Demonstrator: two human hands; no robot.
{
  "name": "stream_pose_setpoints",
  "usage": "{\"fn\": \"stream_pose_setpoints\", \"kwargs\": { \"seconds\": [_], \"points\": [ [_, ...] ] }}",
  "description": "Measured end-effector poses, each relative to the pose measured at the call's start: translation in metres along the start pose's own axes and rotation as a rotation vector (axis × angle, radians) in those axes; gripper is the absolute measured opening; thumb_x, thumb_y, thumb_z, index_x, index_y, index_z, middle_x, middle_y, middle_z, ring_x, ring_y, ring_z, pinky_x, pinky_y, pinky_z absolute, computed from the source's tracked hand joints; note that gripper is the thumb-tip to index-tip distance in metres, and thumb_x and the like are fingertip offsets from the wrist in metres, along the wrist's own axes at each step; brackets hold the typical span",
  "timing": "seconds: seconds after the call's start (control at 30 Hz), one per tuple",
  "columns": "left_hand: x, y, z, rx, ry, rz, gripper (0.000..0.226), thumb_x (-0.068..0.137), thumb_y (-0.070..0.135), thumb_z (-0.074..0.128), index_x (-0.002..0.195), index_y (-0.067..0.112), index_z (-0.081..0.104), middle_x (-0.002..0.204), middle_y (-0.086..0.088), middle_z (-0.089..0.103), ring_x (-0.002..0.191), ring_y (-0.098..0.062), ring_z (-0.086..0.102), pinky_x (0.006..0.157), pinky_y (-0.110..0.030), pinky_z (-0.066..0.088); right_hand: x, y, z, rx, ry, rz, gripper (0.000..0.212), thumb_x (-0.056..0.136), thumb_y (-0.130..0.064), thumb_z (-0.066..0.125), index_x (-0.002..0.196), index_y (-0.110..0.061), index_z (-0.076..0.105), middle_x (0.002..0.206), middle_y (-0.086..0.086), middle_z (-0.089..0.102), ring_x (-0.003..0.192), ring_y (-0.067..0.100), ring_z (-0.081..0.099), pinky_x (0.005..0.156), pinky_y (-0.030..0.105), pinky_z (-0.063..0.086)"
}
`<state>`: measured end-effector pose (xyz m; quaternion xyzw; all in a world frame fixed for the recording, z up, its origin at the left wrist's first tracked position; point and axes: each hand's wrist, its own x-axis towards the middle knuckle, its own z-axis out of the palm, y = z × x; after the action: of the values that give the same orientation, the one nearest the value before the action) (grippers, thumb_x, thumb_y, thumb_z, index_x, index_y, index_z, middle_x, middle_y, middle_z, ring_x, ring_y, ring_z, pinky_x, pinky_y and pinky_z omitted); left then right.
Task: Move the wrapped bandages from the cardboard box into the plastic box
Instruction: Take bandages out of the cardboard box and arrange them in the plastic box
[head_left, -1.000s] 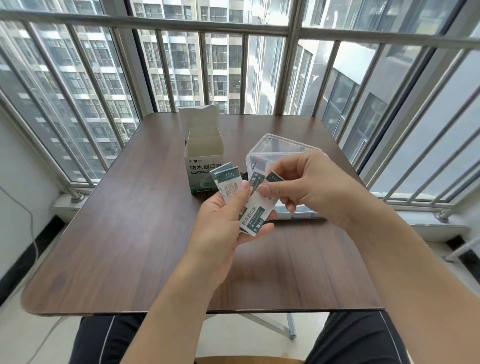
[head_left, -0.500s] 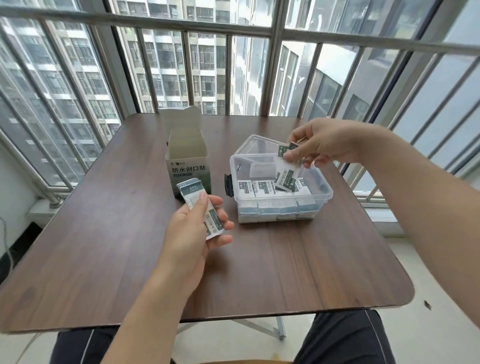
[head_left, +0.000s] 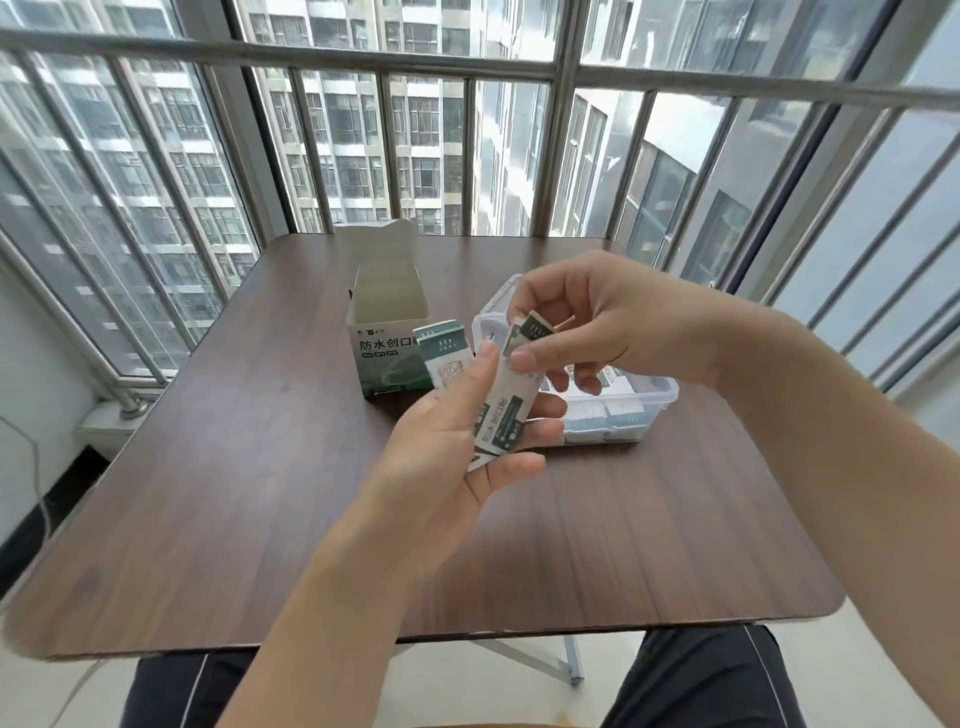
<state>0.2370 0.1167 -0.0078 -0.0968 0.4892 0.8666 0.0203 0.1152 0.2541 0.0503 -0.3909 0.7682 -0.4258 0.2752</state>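
A small stack of wrapped bandages (head_left: 501, 410) is gripped in the left hand (head_left: 457, 447), thumb pressed on top and fingers curled beneath, apparently so that single pieces can be peeled away. The top end of one wrapped bandage (head_left: 530, 332) is pinched between thumb and forefinger of the right hand (head_left: 597, 332), which is judged to be drawing it off the stack. Just beyond and beneath the right hand, the clear plastic box (head_left: 649, 410) is seen with its lid off and several bandages already laid inside. Beyond the left hand, touching nothing, the opened cardboard box (head_left: 384, 332) stands upright with its flap raised; whether anything is left in it cannot be told. Both boxes rest on the dark wooden table (head_left: 234, 467). Nothing is placed between the hands and the plastic box, so the path is judged open. Window bars are seen behind.
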Motion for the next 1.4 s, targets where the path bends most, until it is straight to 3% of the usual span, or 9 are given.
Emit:
{"fn": "stream_pose_setpoints", "kwargs": {
  "seconds": [0.1, 0.27, 0.43, 0.5, 0.63, 0.73, 0.9, 1.2, 1.4],
  "points": [
    [0.003, -0.007, 0.001, 0.061, 0.064, 0.095, 0.038, 0.098, 0.044, 0.050, 0.104, 0.012, 0.068, 0.078, -0.012, 0.073, 0.058, -0.015, 0.067, 0.040, -0.020, 0.050, -0.001, 0.002, 0.003, -0.061, 0.079, -0.048, 0.029, 0.085, -0.012, 0.076, 0.109, -0.001, 0.066, 0.077, 0.006, 0.070, 0.064, 0.020, 0.061, 0.052, 0.028, 0.052],
    [0.006, -0.010, 0.007, 0.102, 0.137, 0.177, 0.038, 0.101, 0.044, 0.045, 0.103, 0.014, 0.069, 0.086, -0.013, 0.076, 0.067, -0.020, 0.073, 0.045, -0.023, 0.054, -0.005, 0.002, 0.006, -0.148, 0.095, -0.080, 0.020, 0.097, -0.002, 0.059, 0.114, 0.000, 0.071, 0.092, 0.013, 0.075, 0.069, 0.018, 0.067, 0.065, 0.028, 0.059],
    [0.013, -0.004, 0.012, 0.124, 0.113, 0.203, 0.038, 0.102, 0.045, 0.045, 0.100, 0.016, 0.070, 0.080, -0.007, 0.075, 0.064, -0.017, 0.070, 0.043, -0.023, 0.052, -0.001, -0.001, 0.002, -0.295, 0.084, -0.101, 0.022, 0.102, -0.008, 0.054, 0.114, -0.006, 0.072, 0.085, 0.013, 0.071, 0.068, 0.030, 0.063, 0.061, 0.026, 0.054],
    [0.015, -0.001, 0.011, 0.118, 0.107, 0.191, 0.040, 0.101, 0.046, 0.045, 0.100, 0.014, 0.068, 0.079, -0.009, 0.074, 0.064, -0.018, 0.072, 0.043, -0.024, 0.053, 0.000, -0.002, -0.005, -0.227, 0.083, -0.088, 0.018, 0.100, -0.007, 0.056, 0.111, -0.002, 0.069, 0.086, 0.013, 0.071, 0.067, 0.023, 0.060, 0.061, 0.026, 0.052],
    [0.018, 0.000, 0.000, 0.088, 0.185, 0.213, 0.039, 0.100, 0.045, 0.047, 0.082, 0.011, 0.056, 0.075, -0.015, 0.070, 0.062, -0.020, 0.072, 0.043, -0.027, 0.055, 0.001, 0.002, -0.040, -0.017, 0.093, 0.015, 0.010, 0.096, -0.004, 0.060, 0.103, 0.000, 0.066, 0.077, 0.002, 0.069, 0.068, 0.016, 0.057, 0.062, 0.024, 0.051],
    [0.019, -0.009, -0.020, 0.127, 0.319, 0.246, 0.040, 0.100, 0.045, 0.050, 0.074, 0.015, 0.053, 0.064, -0.005, 0.065, 0.050, -0.015, 0.063, 0.037, -0.024, 0.049, 0.012, 0.016, -0.070, -0.184, 0.116, 0.204, 0.008, 0.096, -0.010, 0.063, 0.098, -0.008, 0.071, 0.077, -0.001, 0.072, 0.072, 0.014, 0.061, 0.066, 0.025, 0.053],
    [0.026, -0.038, -0.044, 0.186, 0.445, 0.182, 0.039, 0.101, 0.041, 0.052, 0.071, 0.015, 0.053, 0.059, -0.005, 0.054, 0.043, -0.014, 0.053, 0.035, -0.021, 0.042, 0.047, 0.046, -0.061, -0.313, -0.096, 0.441, 0.008, 0.095, -0.007, 0.065, 0.099, -0.011, 0.072, 0.081, 0.001, 0.075, 0.079, 0.017, 0.070, 0.070, 0.026, 0.056],
    [0.030, -0.045, -0.051, 0.192, 0.388, 0.153, 0.036, 0.101, 0.034, 0.054, 0.071, 0.014, 0.053, 0.057, -0.004, 0.052, 0.042, -0.014, 0.048, 0.035, -0.022, 0.039, 0.060, 0.063, -0.038, -0.464, -0.040, 0.454, 0.013, 0.094, -0.007, 0.068, 0.105, -0.012, 0.070, 0.086, 0.002, 0.071, 0.073, 0.014, 0.068, 0.067, 0.026, 0.055],
    [0.029, -0.047, -0.051, 0.206, 0.363, 0.164, 0.037, 0.100, 0.033, 0.057, 0.069, 0.013, 0.053, 0.057, -0.004, 0.052, 0.043, -0.015, 0.048, 0.035, -0.023, 0.039, 0.053, 0.065, -0.027, -0.559, 0.052, 0.395, 0.019, 0.090, -0.011, 0.073, 0.109, -0.013, 0.069, 0.105, 0.003, 0.071, 0.061, 0.007, 0.067, 0.057, 0.017, 0.055]
  ]
}}
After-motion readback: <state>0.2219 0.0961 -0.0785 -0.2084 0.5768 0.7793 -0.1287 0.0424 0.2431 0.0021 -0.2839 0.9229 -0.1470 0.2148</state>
